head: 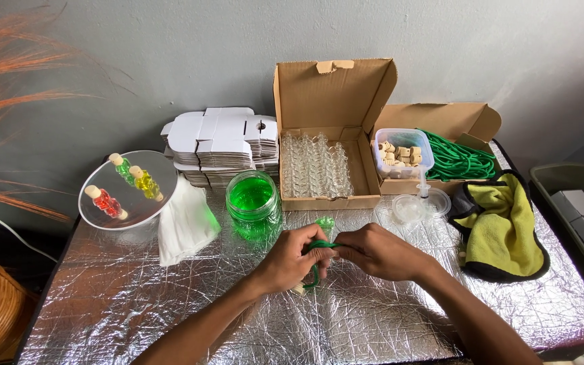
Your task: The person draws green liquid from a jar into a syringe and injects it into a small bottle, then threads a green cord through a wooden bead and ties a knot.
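My fingers cover most of what I hold, so the small thing between my hands is hard to make out: it looks like a little bottle with a pale stopper (299,289) poking out below my left hand (290,260), though I can't be sure. A green cord (320,246) runs from one hand to the other and hangs down in a short loop under my left palm. Both hands meet over the middle of the foil-covered table (136,304), knuckles up, forearms coming in from the bottom edge. My left fingers are curled shut around the cord and the bottle; my right hand (380,251) pinches the cord's other end between thumb and fingertips. Just beyond my hands stands a jar of green liquid (253,203), and a small crumpled green-tinted scrap (325,222) lies beside it. Behind them sits an open cardboard box of clear glass bottles (313,164). The basket at the far left is cut off by the frame.
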